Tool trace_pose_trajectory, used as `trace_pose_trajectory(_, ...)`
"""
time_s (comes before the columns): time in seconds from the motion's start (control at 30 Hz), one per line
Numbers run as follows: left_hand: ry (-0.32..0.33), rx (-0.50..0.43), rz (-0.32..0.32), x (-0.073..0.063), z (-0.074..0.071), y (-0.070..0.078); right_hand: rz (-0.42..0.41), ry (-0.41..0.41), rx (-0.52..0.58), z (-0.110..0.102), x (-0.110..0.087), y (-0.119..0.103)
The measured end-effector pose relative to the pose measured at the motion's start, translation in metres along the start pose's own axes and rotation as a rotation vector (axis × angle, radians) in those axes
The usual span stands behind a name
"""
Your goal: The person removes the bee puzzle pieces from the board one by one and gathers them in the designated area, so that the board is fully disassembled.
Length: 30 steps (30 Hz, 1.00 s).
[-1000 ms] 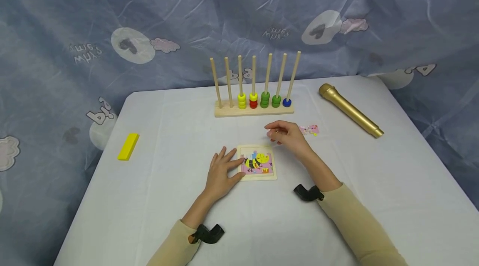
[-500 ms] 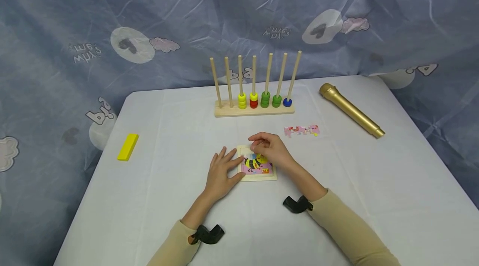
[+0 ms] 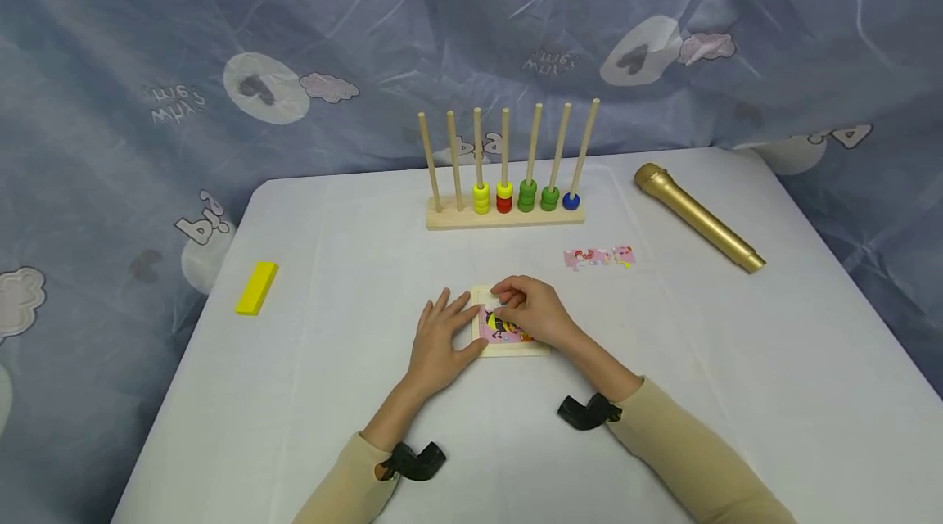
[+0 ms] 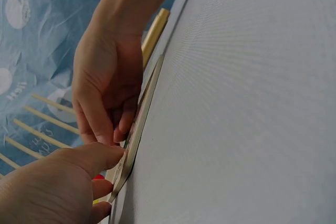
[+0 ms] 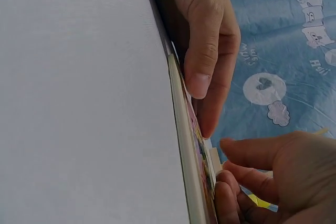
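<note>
A square wooden puzzle tray [image 3: 516, 350] with a bee picture [image 3: 495, 334] lies on the white table in the head view. My left hand [image 3: 437, 346] rests at its left side, fingers spread, with thumb and fingertips touching the rim. Over the tray's upper part is my right hand [image 3: 539, 313], hiding much of the picture. In the right wrist view, a small pale puzzle piece [image 5: 216, 159] shows between the thumb and fingers of my right hand [image 5: 294, 174], close above the tray's surface. Several pink puzzle pieces [image 3: 599, 257] lie in a row behind and right of the tray.
A wooden peg stand [image 3: 508, 219] with coloured beads on some rods stands at the back. A gold toy microphone [image 3: 700, 217] lies at the right rear. To the left is a yellow block [image 3: 256, 288]. A patterned blue cloth [image 3: 412, 33] hangs behind the table.
My right hand has moved left from beside the pink pieces to above the tray, then slightly toward me. The row of pieces is uncovered. My left hand stays at the rim.
</note>
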<state>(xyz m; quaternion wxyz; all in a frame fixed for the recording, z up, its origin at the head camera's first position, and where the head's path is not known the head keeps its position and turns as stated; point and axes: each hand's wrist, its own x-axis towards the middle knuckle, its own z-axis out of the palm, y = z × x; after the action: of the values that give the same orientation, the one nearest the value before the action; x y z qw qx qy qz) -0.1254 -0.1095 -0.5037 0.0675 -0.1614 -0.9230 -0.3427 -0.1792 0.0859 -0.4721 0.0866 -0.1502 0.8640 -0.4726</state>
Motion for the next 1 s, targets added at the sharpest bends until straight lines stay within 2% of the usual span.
trace_pose_trajectory(0.2,0.011,-0.006,-0.005,-0.0002,0.0010,0.0011,-0.056,0.011,-0.106,0.0035,-0.0015,0.0032)
trace_pose_trajectory(0.43,0.016,-0.008,0.005,0.0000,0.0013,0.0012,-0.073,0.007,-0.217,0.0051,-0.0014,0.0007)
trace_pose_trajectory(0.67,0.022,-0.009,0.011,-0.0008,0.0006,0.0018,-0.089,0.017,-0.226,0.0063,-0.0021,0.0001)
trace_pose_trajectory(1.0,0.037,0.004,0.017,-0.0016,0.0008,0.0020,-0.064,0.015,-0.241,0.0088,-0.0024,-0.0006)
